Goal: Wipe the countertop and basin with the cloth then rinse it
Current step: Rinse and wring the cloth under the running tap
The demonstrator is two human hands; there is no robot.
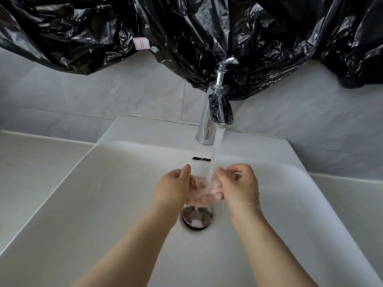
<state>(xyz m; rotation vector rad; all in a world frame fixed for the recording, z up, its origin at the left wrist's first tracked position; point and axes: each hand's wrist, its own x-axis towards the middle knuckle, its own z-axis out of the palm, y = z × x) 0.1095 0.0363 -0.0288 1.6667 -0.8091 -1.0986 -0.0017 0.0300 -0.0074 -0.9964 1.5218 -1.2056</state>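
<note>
A small pinkish, soaked cloth (202,189) is bunched between both hands, directly under the stream of water (214,156) from the chrome tap (209,123) and above the round metal drain (197,218) of the white ceramic basin (83,204). The left hand (172,187) and right hand (238,187) each clutch an end, equally close, with the cloth's long axis running side to side between them.

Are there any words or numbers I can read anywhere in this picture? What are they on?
No words or numbers can be read anywhere.
The two small stickers on the black plastic sheet: white with pink borders, blank as far as can be seen.
The tap: no brand mark shows.
The basin and the cloth: no lettering visible.
</note>
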